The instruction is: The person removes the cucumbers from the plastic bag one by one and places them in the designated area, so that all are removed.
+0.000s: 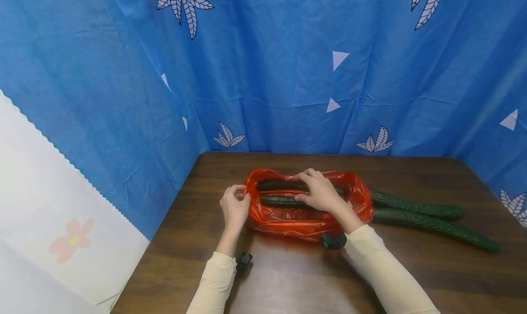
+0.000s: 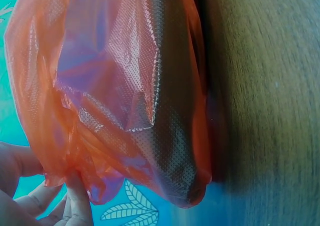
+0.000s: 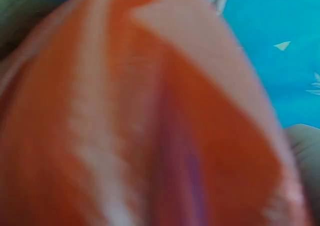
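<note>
A red plastic bag (image 1: 288, 227) lies on the table with its mouth facing up. Two long dark green cucumbers, a far cucumber (image 1: 276, 184) and a near cucumber (image 1: 276, 199), show inside it. My left hand (image 1: 235, 209) pinches the bag's left rim between thumb and fingers, seen close up in the left wrist view. Over the mouth is my right hand (image 1: 321, 190), its fingertips at the far rim and its thumb spread apart above the near cucumber. In the right wrist view the blurred red plastic (image 3: 125, 111) hides most of that hand.
To the right of the bag, two more cucumbers, a back cucumber (image 1: 424, 207) and a front cucumber (image 1: 444, 229), lie on the brown wooden table (image 1: 313, 277). A blue patterned curtain (image 1: 288, 76) hangs behind the table.
</note>
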`<action>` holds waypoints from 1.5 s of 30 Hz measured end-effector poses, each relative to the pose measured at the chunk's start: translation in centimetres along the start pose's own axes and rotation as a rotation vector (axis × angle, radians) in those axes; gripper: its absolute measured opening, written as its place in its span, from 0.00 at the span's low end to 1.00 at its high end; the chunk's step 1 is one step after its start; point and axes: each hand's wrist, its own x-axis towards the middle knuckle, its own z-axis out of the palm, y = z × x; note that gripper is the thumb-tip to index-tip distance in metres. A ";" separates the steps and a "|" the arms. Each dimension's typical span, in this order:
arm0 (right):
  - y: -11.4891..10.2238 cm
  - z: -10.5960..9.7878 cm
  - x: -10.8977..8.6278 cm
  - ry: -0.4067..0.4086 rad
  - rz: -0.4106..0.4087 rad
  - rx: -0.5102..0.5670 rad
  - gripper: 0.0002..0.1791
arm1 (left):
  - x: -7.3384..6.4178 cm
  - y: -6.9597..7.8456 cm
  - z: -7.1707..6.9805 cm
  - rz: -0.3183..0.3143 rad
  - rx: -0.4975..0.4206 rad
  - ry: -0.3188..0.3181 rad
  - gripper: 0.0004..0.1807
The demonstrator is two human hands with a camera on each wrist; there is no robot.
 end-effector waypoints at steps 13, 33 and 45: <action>1.2 3.5 0.1 -0.103 0.092 -0.047 0.28 | -0.1 -0.1 0.0 -0.009 -0.016 -0.006 0.09; 1.9 5.7 0.2 -0.157 0.117 -0.091 0.26 | 0.1 0.0 -0.1 -0.006 -0.016 0.015 0.09; 1.9 5.8 -0.1 -0.123 0.111 -0.101 0.24 | -0.3 0.4 -0.3 0.000 -0.007 0.021 0.09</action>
